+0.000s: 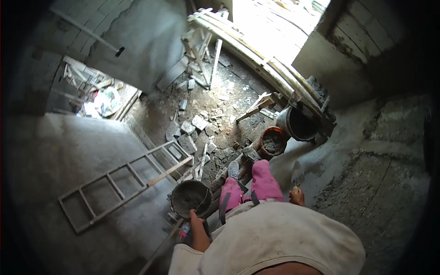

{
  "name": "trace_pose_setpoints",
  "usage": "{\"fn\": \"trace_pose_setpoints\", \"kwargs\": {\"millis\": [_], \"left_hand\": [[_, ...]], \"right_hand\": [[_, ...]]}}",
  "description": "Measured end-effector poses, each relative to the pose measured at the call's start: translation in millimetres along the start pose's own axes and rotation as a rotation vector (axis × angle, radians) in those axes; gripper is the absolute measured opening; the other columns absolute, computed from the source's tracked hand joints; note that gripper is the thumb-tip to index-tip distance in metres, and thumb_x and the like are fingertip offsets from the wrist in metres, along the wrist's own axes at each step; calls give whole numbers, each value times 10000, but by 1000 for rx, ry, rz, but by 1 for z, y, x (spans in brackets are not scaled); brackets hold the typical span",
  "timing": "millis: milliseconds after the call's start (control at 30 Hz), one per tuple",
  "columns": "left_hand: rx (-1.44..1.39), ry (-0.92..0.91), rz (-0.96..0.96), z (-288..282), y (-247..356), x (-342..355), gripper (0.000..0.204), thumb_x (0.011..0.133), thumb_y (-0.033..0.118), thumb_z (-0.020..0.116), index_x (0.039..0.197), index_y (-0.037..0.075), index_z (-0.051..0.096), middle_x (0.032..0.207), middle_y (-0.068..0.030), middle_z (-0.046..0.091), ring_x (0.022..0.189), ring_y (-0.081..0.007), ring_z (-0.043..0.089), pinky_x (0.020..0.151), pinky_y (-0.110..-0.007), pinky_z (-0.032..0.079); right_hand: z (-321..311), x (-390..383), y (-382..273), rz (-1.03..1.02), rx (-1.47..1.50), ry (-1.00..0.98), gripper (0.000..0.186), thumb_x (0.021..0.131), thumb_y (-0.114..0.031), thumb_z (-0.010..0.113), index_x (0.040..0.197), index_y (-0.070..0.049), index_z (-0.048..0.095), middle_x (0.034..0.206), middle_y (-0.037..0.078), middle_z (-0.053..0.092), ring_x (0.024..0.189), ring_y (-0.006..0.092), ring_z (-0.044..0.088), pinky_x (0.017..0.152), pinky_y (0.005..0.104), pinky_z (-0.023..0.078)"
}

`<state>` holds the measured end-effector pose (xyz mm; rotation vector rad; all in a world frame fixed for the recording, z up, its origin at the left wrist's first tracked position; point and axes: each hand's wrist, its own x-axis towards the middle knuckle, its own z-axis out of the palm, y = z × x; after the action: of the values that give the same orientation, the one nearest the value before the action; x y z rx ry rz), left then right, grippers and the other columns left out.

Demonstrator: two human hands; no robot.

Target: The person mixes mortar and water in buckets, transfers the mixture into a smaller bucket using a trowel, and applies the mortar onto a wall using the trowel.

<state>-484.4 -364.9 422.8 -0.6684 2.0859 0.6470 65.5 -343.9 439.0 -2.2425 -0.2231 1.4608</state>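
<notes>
My left hand [196, 217] is at the near rim of a dark bucket [179, 211]. Its fingers close at the lower end of the thin wire handle [205, 200]. Grey wet mortar [189, 192] fills much of that bucket. On the other side, my right hand [297, 197] grips the handle of a pointed trowel [298, 173], whose blade points away from me beside the wall. Ahead of my feet stand an orange-rimmed bucket [264, 152] with mortar in it and a larger dark tub [284, 120].
I stand on narrow planks [220, 178] above a rubble-strewn floor. A ladder [126, 199] leans at left. Broken blocks [200, 122] lie ahead, near a wooden trestle [197, 59]. Long poles [261, 62] cross below the bright opening. A rough plastered wall [362, 183] rises at right.
</notes>
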Motion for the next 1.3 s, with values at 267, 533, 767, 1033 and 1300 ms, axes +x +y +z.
{"fn": "trace_pose_setpoints", "kwargs": {"millis": [267, 533, 767, 1033, 1300], "left_hand": [[-596, 158, -266, -34, -215, -53, 321, 775, 358, 639, 993, 135, 564, 1038, -98, 542, 885, -228, 522, 733, -350, 464], [-375, 374, 211, 54, -459, -111, 353, 951, 261, 518, 1206, 20, 556, 1157, -129, 569, 1000, -244, 526, 941, -340, 391], [-1590, 564, -195, 173, -492, -166, 371, 788, 255, 678, 1067, 21, 607, 1093, -84, 589, 974, -229, 532, 841, -380, 435], [-1363, 747, -777, 168, -412, -217, 298, 683, 204, 730, 911, 40, 631, 936, -73, 567, 822, -201, 522, 732, -337, 427], [-958, 872, -635, 84, -375, -264, 817, 554, 272, 715, 1301, 13, 510, 1212, -229, 531, 1065, -401, 563, 847, -473, 503]], "right_hand": [[1, 52, -220, -478, -720, -337, 423, 766, -259, 682, 1083, -13, 548, 843, 122, 613, 697, 219, 601, 584, 354, 474], [160, 131, -275, -1069, -1673, -438, 442, 786, -416, 677, 981, -30, 580, 777, 136, 616, 683, 276, 630, 566, 424, 486], [308, 58, -304, -1383, -2040, -728, 399, 813, -368, 677, 985, -28, 562, 782, 167, 582, 738, 323, 608, 609, 455, 478], [441, -108, -255, -1879, -1883, -1316, 234, 914, -213, 573, 1055, -35, 518, 930, 227, 566, 878, 413, 588, 727, 503, 458], [385, -252, -188, -1911, -1825, -2135, 273, 880, -249, 617, 1139, -169, 584, 1034, 108, 637, 857, 321, 667, 666, 433, 547]]}}
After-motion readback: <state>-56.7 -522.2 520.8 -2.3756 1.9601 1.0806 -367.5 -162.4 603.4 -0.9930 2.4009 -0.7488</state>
